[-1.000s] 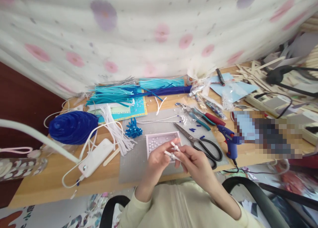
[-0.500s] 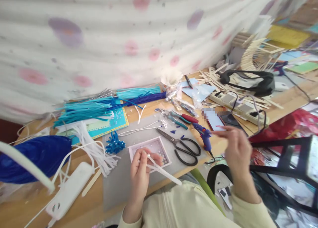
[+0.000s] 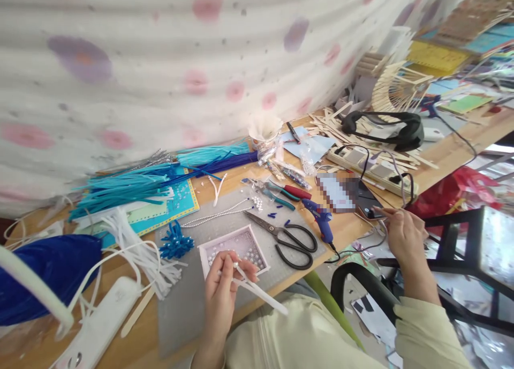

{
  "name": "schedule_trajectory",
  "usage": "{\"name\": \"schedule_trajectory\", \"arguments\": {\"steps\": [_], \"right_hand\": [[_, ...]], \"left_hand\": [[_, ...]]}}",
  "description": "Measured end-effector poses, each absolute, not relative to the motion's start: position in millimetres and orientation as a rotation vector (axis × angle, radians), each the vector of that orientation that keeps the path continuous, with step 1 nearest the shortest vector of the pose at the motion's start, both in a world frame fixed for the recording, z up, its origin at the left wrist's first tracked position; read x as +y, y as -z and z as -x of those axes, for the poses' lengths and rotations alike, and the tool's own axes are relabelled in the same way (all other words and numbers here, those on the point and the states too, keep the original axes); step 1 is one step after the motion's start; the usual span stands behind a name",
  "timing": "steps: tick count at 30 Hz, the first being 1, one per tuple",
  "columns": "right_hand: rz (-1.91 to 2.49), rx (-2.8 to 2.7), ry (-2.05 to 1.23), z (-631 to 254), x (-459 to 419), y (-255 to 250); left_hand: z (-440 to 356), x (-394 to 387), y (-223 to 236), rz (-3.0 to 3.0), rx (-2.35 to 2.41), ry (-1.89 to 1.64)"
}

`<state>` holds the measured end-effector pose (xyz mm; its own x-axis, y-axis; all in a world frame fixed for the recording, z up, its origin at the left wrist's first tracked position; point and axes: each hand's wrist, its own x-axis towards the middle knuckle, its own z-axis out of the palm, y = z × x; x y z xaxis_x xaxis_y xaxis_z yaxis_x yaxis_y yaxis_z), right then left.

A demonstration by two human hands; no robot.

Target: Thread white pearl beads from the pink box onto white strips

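My left hand (image 3: 223, 288) is closed in a pinch on a white pipe cleaner strip (image 3: 267, 298), which carries a pearl bead (image 3: 235, 264). It is over the near edge of a shallow pale box (image 3: 231, 239) of loose pearls. Off to the right, my right hand (image 3: 407, 238) has its fingers drawn together, tips at the near corner of a flat black device (image 3: 371, 197). What they pinch, if anything, I cannot make out. A lit phone (image 3: 336, 192) lies beside that device. Black-handled scissors (image 3: 287, 238) and a blue glue gun (image 3: 319, 219) lie between my hands.
A blue beaded cluster (image 3: 176, 241), white pipe cleaners (image 3: 136, 246) and turquoise pipe cleaners (image 3: 120, 184) lie leftward. Pliers (image 3: 277, 192) and a bead string (image 3: 217, 212) are behind the box. A power strip (image 3: 367, 168) with cables stands right; a black chair (image 3: 349, 283) is below the table edge.
My right hand has moved right and slightly down, from pointing beside the phone to the black device's corner. My left hand keeps its pinch. The view has shifted rightward.
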<state>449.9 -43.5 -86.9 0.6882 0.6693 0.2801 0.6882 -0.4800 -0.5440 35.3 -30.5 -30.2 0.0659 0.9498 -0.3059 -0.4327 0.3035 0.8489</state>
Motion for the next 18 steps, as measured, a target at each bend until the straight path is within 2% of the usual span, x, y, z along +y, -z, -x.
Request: {"name": "schedule_trajectory", "arguments": {"steps": [9, 18], "right_hand": [[2.256, -0.919, 0.086, -452, -42, 82], [2.367, -1.052, -0.138, -476, 2, 84]], "left_hand": [[-27, -29, 35, -0.681, 1.017, -1.121], [-22, -27, 40, -0.65, 1.053, -1.145]]}}
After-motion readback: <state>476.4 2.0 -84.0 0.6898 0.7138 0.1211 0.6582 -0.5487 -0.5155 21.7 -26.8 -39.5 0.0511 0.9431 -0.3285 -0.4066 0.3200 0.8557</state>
